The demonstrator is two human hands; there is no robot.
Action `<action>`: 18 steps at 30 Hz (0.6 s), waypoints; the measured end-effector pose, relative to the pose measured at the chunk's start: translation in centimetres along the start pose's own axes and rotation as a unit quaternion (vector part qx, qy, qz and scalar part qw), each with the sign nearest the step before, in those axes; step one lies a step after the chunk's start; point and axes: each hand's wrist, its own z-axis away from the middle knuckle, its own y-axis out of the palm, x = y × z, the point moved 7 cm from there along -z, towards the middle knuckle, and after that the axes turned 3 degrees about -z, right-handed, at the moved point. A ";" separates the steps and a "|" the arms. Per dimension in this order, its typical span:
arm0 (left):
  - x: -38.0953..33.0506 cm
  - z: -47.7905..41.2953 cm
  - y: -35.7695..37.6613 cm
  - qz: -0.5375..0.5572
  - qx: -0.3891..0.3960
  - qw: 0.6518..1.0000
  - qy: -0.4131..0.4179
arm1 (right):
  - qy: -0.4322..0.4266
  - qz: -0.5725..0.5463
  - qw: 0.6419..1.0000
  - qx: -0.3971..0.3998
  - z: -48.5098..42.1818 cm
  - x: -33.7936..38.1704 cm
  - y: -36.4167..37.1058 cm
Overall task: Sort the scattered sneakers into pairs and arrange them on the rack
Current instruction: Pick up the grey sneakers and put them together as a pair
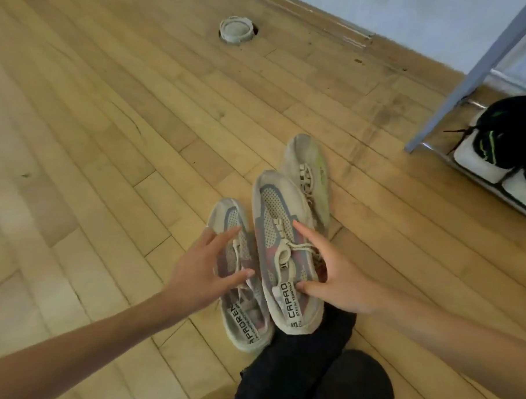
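Observation:
Two matching grey knit sneakers with pink and blue panels lie side by side on the wooden floor. My left hand (206,266) hovers with spread fingers over the left sneaker (241,316). My right hand (328,271) holds the right sneaker (280,230), thumb on its tongue strap and fingers along its far side; this shoe is raised, its heel over my dark trouser leg. Behind it lies a third pale sneaker (313,168) with a yellow-green side. The rack (472,78), a grey metal frame, stands at the right edge with a black and white pair (499,143) on its bottom shelf.
A round white cap (236,29) sits over a hole in the floor near the far wall. A wooden baseboard (353,37) runs along the pale wall. My knee in dark trousers (323,380) fills the lower middle. Bare floorboards stretch to the left.

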 end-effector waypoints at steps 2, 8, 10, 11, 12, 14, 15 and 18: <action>1.9 0.7 1.3 0.026 0.000 0.998 -0.065 | 0.008 0.006 1.000 0.016 -0.9 -0.3 0.4; 3.0 1.3 3.7 0.091 0.043 0.988 -0.114 | 0.023 0.053 0.998 0.026 -1.7 -0.4 0.2; 3.2 1.5 3.8 0.206 0.037 0.967 -0.148 | 0.023 0.056 0.998 0.024 -1.8 -0.6 0.2; 3.2 1.7 3.8 0.255 0.033 0.954 -0.157 | 0.022 0.054 0.998 0.024 -1.8 -0.7 0.2; 3.0 2.0 3.8 0.295 0.035 0.940 -0.165 | 0.023 0.053 0.998 0.024 -1.8 -0.7 0.2; 2.8 2.4 4.0 0.367 0.040 0.911 -0.183 | 0.025 0.054 0.998 0.022 -1.7 -0.7 0.1; 2.9 2.5 4.0 0.390 0.039 0.900 -0.193 | 0.027 0.053 0.998 0.020 -1.6 -0.8 0.0; 3.4 2.4 4.0 0.387 0.044 0.897 -0.207 | 0.029 0.048 0.998 0.019 -1.4 -0.5 0.2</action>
